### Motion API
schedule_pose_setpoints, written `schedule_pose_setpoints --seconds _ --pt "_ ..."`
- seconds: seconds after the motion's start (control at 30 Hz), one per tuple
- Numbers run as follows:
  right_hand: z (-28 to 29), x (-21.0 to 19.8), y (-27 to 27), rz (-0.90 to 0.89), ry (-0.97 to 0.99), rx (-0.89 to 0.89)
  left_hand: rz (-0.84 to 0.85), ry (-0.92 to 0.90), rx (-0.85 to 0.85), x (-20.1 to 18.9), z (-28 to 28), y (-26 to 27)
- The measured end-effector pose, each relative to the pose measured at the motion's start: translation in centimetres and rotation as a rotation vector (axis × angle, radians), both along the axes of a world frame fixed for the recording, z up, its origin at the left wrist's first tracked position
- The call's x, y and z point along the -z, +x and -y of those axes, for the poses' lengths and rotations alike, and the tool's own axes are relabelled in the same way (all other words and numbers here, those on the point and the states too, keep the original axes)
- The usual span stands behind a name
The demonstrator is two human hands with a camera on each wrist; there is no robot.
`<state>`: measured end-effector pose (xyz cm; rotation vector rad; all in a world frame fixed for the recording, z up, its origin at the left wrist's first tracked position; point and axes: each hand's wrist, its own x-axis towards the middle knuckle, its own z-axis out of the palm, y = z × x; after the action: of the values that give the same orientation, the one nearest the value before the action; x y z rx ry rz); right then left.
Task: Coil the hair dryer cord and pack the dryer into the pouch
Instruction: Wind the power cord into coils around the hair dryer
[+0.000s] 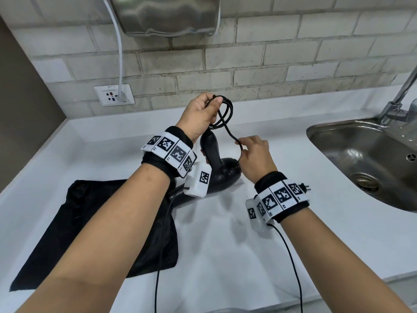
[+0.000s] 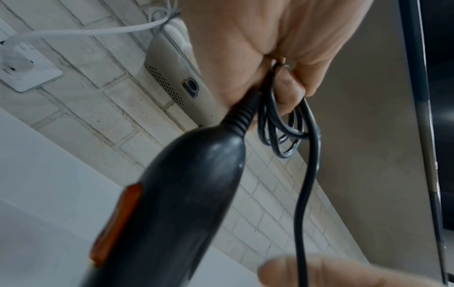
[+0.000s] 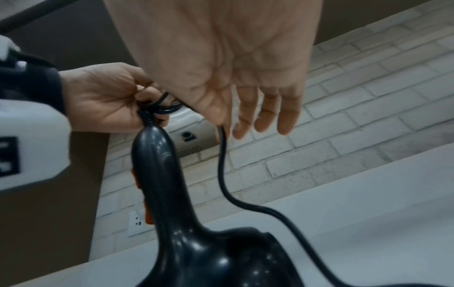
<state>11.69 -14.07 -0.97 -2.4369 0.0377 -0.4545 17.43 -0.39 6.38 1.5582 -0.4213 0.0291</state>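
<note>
Up high, left hand point(image 1: 200, 114) grips coiled cord point(image 1: 225, 114) | right hand point(image 1: 255, 154) apparently pinches cord

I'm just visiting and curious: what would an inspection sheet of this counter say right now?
Surface: white countertop, sink set in at right.
Job's things: black hair dryer lying on the counter, handle up; black pouch flat at left, not yet filled.
Clutter: nothing seen.
Hands: left hand grips the coiled loops of the cord; right hand pinches the free run of it.
Cables: dryer plug free, beside the right wrist; white lead in the wall socket; thin wristband wires.
Surroundings: brick-tile wall, metal hand dryer, tap.
</note>
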Motion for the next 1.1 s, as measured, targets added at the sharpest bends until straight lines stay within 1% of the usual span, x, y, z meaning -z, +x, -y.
schedule_pose_setpoints --seconds 0.1,0.13,0.2,0.27,0.3,0.4,0.47,0.57,0.67,0.77,0.9,1.03,1.1 --pt "2.1 0.6 0.2 -0.303 -0.085 0.121 0.005 0.003 -0.006 -0.1 0.0 0.0" --pt "3.0 1.0 0.4 -0.408 -0.162 0.151 0.006 0.01 -0.007 0.0 0.0 0.0" --pt "4.4 1.7 0.6 -0.601 -0.306 0.151 0.015 0.035 -0.015 0.1 0.1 -0.1" --pt "5.3 2.4 0.6 -0.745 -0.42 0.152 0.022 0.056 -0.022 0.1 0.0 0.0" --pt "5.9 2.8 0.3 -0.779 -0.462 0.185 0.024 0.06 -0.018 0.0 0.1 0.0" --pt "7.3 4.1 0.1 -0.81 -0.55 0.299 0.026 0.076 -0.026 0.1 0.0 0.1" --pt "7.9 4.5 -0.3 -0.838 -0.584 0.331 0.025 0.075 -0.028 0.1 0.1 0.0" --pt "8.2 4.5 -0.5 -0.923 -0.574 0.289 0.027 0.064 -0.018 0.1 0.2 -0.1" --pt "8.3 5.4 -0.5 -0.897 -0.622 0.246 0.022 0.062 -0.013 0.1 0.3 -0.1" --pt "8.4 6.0 -0.5 -0.903 -0.672 0.25 0.018 0.072 -0.015 0.1 0.3 -0.2" --pt "8.9 6.3 -0.3 -0.945 -0.648 0.233 0.016 0.074 -0.019 0.0 0.3 -0.3" --pt "9.2 5.8 0.1 -0.909 -0.64 0.153 0.015 0.067 -0.011 0.1 0.3 -0.5" --pt "8.8 5.1 0.3 -0.819 -0.627 0.108 0.01 0.055 -0.004 0.0 0.3 -0.5"
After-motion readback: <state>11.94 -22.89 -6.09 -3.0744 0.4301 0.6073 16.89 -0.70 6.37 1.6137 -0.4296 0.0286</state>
